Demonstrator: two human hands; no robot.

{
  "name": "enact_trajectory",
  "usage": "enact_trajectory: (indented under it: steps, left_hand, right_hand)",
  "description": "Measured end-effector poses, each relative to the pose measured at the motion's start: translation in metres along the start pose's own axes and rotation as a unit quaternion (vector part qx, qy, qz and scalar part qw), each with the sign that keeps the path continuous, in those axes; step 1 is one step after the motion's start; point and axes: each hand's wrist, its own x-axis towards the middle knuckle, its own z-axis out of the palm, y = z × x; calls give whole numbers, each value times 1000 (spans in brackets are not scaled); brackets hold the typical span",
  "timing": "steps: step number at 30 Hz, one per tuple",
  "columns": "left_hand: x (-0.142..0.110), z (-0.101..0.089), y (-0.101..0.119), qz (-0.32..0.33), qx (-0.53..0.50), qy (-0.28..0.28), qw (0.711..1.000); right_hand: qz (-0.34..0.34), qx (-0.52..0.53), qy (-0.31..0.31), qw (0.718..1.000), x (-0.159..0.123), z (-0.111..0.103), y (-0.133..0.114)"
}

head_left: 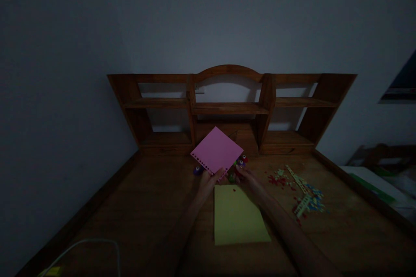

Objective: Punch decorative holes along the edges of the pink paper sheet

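Observation:
My left hand point(209, 181) pinches the lower corner of a pink sheet of paper point(217, 149), which is held up at a tilt. A row of small holes runs along the sheet's lower left edge. My right hand point(246, 175) is closed near several small, rounded, colourful things with white spots, among them a red one point(244, 158) and a green one point(232, 177). What its fingers grip is too dark to make out. A purple one point(197, 170) lies left of the pink sheet. Below both hands, a yellow sheet point(238, 218) lies flat with a tiny red piece point(234, 190) on it.
On the right of the wooden desk point(146, 207) lie scattered small red, blue and pale pieces point(314, 202) and pale ladder-like strips point(296, 179). A wooden shelf unit point(230, 108) stands at the back. A white cable point(97, 239) curves at the front left.

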Motion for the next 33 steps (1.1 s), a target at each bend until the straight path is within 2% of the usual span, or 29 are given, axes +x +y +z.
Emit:
enact_trajectory:
  steps: [4,8,13,19,28,33]
  left_hand:
    - [2,0,-2,16,2,17,1000]
    - [1,-1,-1,22,13,27,999]
    - [1,-4,-5,27,43,19,999]
    - [5,-4,-16,42,53,24,997]
    - [4,-4,-23,36,60,6,998]
    - [2,-3,-18,47,86,-15,995]
  right_hand:
    - [-2,-39,-28,999,-7,3,-3]
    - [-24,-68,-30,997,-14,9,-8]
    - [-31,-91,-12,995,-10,6,-1]
    - [-9,-86,-26,996,-6,3,2]
    - [-16,-95,-22,995,-8,6,2]
    - [-21,-122,-13,992,-3,2,7]
